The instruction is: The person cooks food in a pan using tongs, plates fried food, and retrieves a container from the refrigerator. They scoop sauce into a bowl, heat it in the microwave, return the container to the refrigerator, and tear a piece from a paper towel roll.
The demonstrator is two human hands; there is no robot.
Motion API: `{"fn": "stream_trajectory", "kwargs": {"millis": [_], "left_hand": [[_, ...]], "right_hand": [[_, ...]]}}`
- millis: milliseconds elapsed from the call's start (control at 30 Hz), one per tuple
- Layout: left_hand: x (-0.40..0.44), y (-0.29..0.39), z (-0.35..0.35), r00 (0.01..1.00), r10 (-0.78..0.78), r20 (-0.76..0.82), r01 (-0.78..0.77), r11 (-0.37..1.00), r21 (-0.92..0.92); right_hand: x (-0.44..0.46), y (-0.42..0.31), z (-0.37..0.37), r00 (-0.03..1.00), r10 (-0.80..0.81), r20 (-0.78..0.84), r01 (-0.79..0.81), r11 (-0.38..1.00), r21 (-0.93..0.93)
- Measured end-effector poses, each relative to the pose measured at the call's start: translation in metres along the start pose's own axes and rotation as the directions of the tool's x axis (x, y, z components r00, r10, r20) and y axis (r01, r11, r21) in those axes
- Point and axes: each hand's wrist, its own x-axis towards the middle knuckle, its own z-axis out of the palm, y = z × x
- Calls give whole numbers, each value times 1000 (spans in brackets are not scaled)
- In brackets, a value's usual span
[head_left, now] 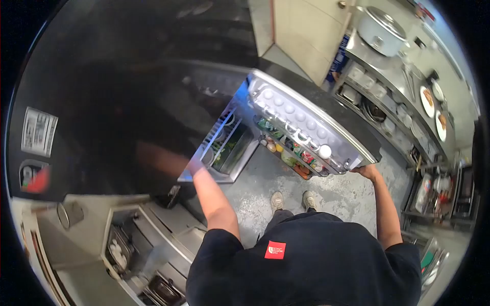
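A dark refrigerator (117, 102) fills the upper left, and its lower compartment stands open with lit shelves showing. Its open door (316, 122) carries an egg rack on top and racks of vegetables and packages below. One white egg (325, 151) sits near the right end of the rack. My right hand (368, 171) is at the door's outer right corner, its fingers curled round the edge. My left hand (195, 166) is blurred at the left edge of the opening, beside the dark panel; its fingers are smeared.
A steel counter (375, 56) at the right holds a large rice cooker (382, 31) and plates of food (427, 102), with loaded shelves beneath. At lower left stands a sink unit (168, 245) with dishes. Grey floor (250, 199) lies around my feet.
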Motion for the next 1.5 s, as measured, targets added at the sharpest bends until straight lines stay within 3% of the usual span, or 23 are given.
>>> {"fn": "stream_trajectory", "kwargs": {"millis": [100,133,200,267,333,367,467,500,567,700,767,800,833,967,1067,1133,1267,1367,1433,1500], "left_hand": [[7,-13,13,992,-7,122,-15,985,173],[9,-17,16,986,-11,164,-28,971,238],[15,-21,28,972,-9,235,-75,935,346],[11,-20,39,959,0,283,-125,896,425],[-2,-19,52,948,-3,319,-167,849,501],[-6,-19,52,950,-2,312,-170,835,524],[-12,-15,48,951,-6,310,-185,790,584],[-11,-14,46,951,-9,310,-187,780,597],[-3,-17,41,946,-9,325,-203,763,614],[4,-12,41,934,15,358,-257,723,641],[8,-9,39,929,47,366,-302,669,679],[6,-5,37,920,78,384,-343,633,694],[1,-4,34,910,102,401,-382,580,719],[-54,-13,-14,764,318,562,-646,385,659],[-128,-27,-95,587,374,718,-809,241,536],[-170,-37,-155,523,301,797,-852,152,502],[-242,-51,-250,595,-117,795,-804,-78,590],[-282,-66,-294,615,-536,578,-784,-343,517],[-312,-84,-308,526,-772,356,-846,-433,311],[-339,-111,-302,351,-921,166,-934,-356,1]], "right_hand": [[-11,-5,6,993,-52,-104,43,995,-88],[-16,-6,10,992,20,-126,-40,987,-153],[-13,3,20,998,57,-38,-57,998,18],[-22,-40,15,1000,-2,-26,2,1000,-6],[-27,-23,13,993,-80,-92,81,997,8],[-21,-5,31,979,-171,-108,175,984,27],[-35,-18,32,998,-37,-41,41,994,101],[-38,-17,37,982,-164,-91,170,983,69],[-38,-10,58,989,-113,-92,115,993,13],[-52,-32,60,999,31,-41,-25,991,132],[-55,-39,61,996,-89,-22,92,981,169],[-64,-55,53,999,-37,37,30,985,171],[-65,-51,59,985,-167,-32,170,965,201],[-58,-29,82,938,-344,46,325,916,237],[-72,-21,65,940,-302,159,291,952,94],[-78,8,58,927,-283,247,282,958,40],[-120,82,3,919,-202,339,217,976,-8],[-159,157,-31,961,10,276,12,997,-80],[-189,200,-51,964,153,218,-131,985,-110],[-215,237,-69,969,185,164,-168,980,-111]]}}
